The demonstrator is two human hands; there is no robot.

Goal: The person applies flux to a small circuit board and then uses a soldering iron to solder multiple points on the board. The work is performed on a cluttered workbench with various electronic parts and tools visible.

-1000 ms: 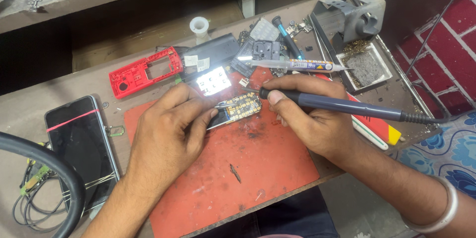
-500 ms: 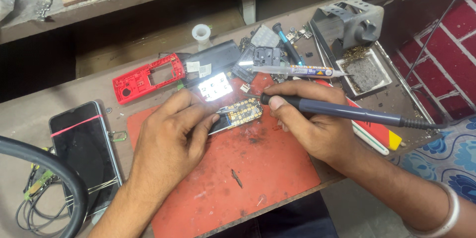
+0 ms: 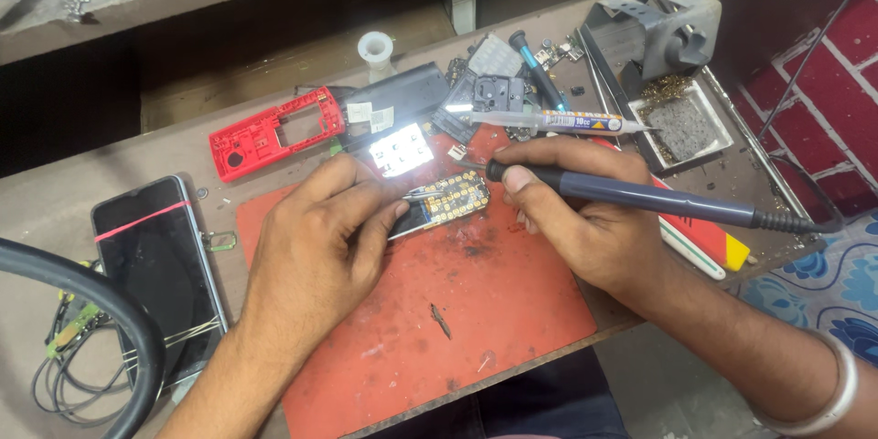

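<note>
My left hand (image 3: 315, 242) rests on a red work mat (image 3: 476, 311) and pinches thin tweezers (image 3: 419, 190) whose tips touch a small phone circuit board (image 3: 448, 201) with gold keypad contacts. My right hand (image 3: 585, 219) grips a dark blue soldering iron (image 3: 640, 197) like a pen, its tip just above the board's far edge. A small bright lamp panel (image 3: 401, 148) glows directly behind the board.
A red phone frame (image 3: 274, 133), black phone parts (image 3: 402, 91), a flux syringe (image 3: 558, 121), a blue screwdriver (image 3: 535, 69), a solder-iron stand with sponge tray (image 3: 672, 82), a dark smartphone with a red band (image 3: 155, 265), cables (image 3: 82, 347) and a white spool (image 3: 375, 48) surround the mat.
Both hands and the board stay nearly where they were; the iron's tip has shifted slightly over the board's top edge. The view has drifted a little.
</note>
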